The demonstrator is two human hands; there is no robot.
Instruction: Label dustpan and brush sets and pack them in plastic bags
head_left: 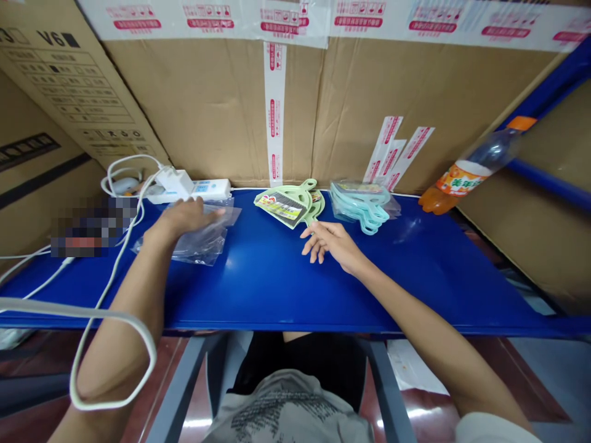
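Observation:
My left hand (187, 216) reaches over the clear plastic bags (201, 243) on the left of the blue table, its thumb stretched out across them. Its other fingertips are partly hidden, and it appears to rest on the bags. My right hand (333, 243) hovers with loosely spread fingers, holding nothing, just in front of a light green mini dustpan and brush set (282, 204). That set has a printed label. To its right lie turquoise dustpan sets (361, 203) in clear plastic, their handles pointing towards me.
At the back left is a white power strip (212, 188) with a plugged-in charger (174, 183). A white cable (113, 271) loops over my left forearm. A bottle of orange drink (466, 175) leans at the right. Cardboard (221, 111) walls the back and sides.

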